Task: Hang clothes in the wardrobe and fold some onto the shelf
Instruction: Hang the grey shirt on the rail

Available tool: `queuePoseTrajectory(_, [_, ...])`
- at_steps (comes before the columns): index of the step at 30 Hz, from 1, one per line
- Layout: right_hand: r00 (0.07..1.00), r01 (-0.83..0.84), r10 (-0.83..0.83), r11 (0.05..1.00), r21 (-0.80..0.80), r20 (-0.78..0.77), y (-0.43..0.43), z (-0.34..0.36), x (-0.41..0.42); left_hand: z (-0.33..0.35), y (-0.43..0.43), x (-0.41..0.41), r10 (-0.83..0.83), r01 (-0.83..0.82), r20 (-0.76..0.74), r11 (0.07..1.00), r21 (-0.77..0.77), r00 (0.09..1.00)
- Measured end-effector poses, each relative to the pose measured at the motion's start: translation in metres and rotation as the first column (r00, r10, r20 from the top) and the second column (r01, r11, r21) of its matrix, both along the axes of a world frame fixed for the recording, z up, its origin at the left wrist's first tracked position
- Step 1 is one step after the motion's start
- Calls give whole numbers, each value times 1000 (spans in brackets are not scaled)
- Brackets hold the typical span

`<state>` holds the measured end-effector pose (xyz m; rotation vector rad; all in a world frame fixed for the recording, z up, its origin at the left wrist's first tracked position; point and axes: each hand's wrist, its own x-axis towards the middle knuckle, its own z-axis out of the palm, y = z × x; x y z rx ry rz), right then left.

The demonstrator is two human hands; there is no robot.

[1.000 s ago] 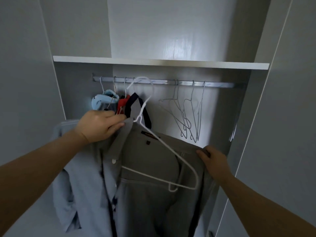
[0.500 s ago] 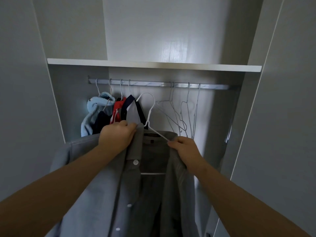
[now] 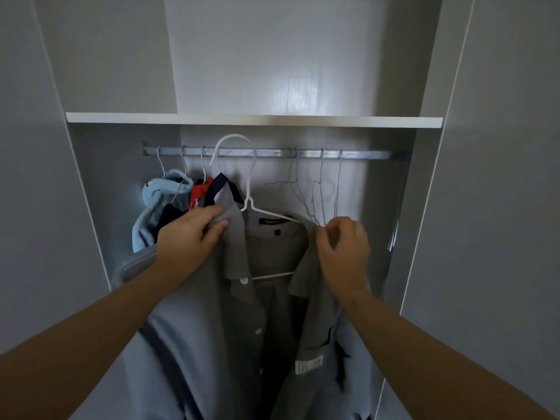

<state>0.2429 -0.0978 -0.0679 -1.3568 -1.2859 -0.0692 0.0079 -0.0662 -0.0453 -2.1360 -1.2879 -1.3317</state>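
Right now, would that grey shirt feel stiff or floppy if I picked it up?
Probably floppy: the shirt hangs in soft folds below the hanger. Likely light, since the left hand and right hand hold it up near the collar.

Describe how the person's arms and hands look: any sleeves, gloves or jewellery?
The left forearm and right forearm are bare to the picture's edge; no sleeve shows. The left hand and the right hand wear no gloves; no watch, ring or bracelet is visible.
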Motion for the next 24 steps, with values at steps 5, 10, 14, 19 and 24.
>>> queuePoseTrajectory(5, [984,-80,133,922,-379,117,13,0,14,0,-7,9,-98,100,-71,995,31,993])
queuePoseTrajectory(10, [985,-125,160,918,-376,62,13,-1,4,-9,-5,23,-145,172,-202,977,123,969])
queuePoseTrajectory(14, [976,-167,207,907,-387,62,18,8,4,-15,-4,25,-164,213,-309,968,133,937])
queuePoseTrajectory(19, [994,-109,98,917,-383,-48,22,7,27,-21,-6,5,-83,134,-391,985,106,917])
queuePoseTrajectory(24, [990,-110,65,906,-409,-121,26,-1,28,-21,-9,23,-167,157,-216,986,-63,962])
